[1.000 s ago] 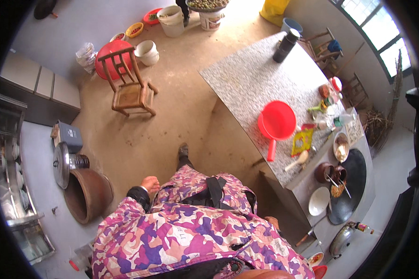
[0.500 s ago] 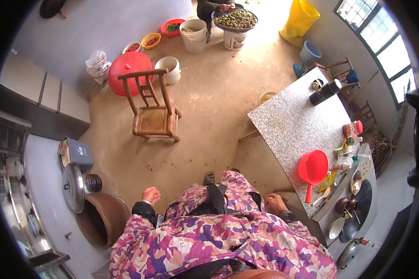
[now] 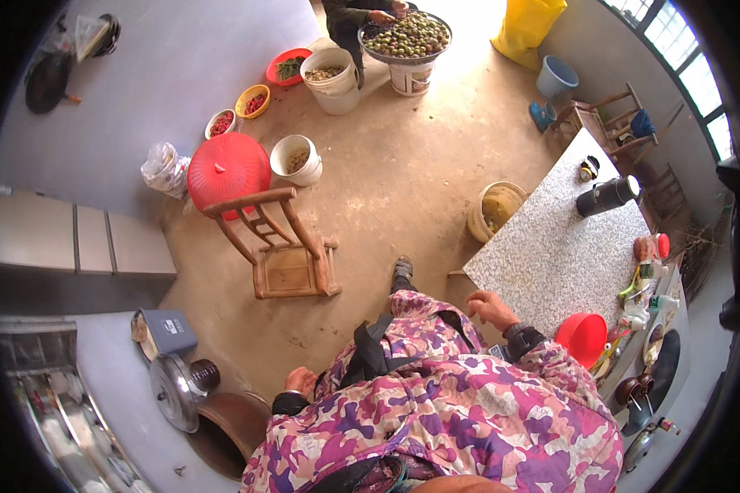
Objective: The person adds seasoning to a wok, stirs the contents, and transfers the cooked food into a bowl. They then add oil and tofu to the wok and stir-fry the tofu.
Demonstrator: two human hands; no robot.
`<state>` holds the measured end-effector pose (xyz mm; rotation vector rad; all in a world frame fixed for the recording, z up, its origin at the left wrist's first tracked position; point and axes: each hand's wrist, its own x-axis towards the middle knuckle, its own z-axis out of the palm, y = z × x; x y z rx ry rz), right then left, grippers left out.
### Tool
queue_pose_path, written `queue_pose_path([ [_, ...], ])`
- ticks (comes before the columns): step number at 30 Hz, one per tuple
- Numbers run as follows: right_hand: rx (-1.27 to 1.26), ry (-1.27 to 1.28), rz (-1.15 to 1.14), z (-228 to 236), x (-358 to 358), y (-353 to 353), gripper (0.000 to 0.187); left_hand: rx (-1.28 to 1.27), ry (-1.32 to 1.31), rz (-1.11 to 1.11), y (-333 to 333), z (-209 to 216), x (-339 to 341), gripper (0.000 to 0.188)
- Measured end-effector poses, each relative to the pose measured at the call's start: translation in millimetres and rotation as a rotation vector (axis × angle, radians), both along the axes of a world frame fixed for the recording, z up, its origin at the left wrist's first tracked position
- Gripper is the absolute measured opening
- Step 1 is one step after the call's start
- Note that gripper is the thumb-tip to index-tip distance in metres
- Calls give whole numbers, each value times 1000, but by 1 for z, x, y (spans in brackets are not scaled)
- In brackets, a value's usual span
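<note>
My left hand hangs beside my camouflage-patterned coat, fingers loosely bent and nothing visible in them. Close to it on the left is a large brown jar. My right hand hovers by the near edge of the speckled table, its fingers loose and apart, holding nothing I can see. A red dipper sits on the table to the right of that hand, partly hidden by my sleeve. Ahead of me stands a wooden chair, with neither hand touching it.
A red round lid or basin and a white bucket are behind the chair. Another person's hands are at a tray of round fruit. A pale bucket stands by the table, which bears a black thermos.
I have stepped forward, so chair and table appear nearer. My right hand has swung forward in front of me, while my left hand has moved back toward my side.
</note>
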<state>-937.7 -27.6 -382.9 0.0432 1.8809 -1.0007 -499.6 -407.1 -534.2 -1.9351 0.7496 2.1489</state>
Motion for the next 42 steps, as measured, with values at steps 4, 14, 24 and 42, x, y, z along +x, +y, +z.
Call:
queue_pose_path([
  [4, -57, -36, 32, 13, -10, -22, 34, 76, -90, 71, 7, 3, 17, 16],
  [14, -93, 25, -199, 29, 21, -22, 35, -299, 145, -687, -69, 16, -73, 19],
  [24, -87, 72, -549, -10, 98, 18, 24, -186, 24, -374, -154, 9, -162, 30],
  [42, -62, 57, -464, -28, 81, -8, 23, -351, 52, -454, -197, 20, -218, 33],
])
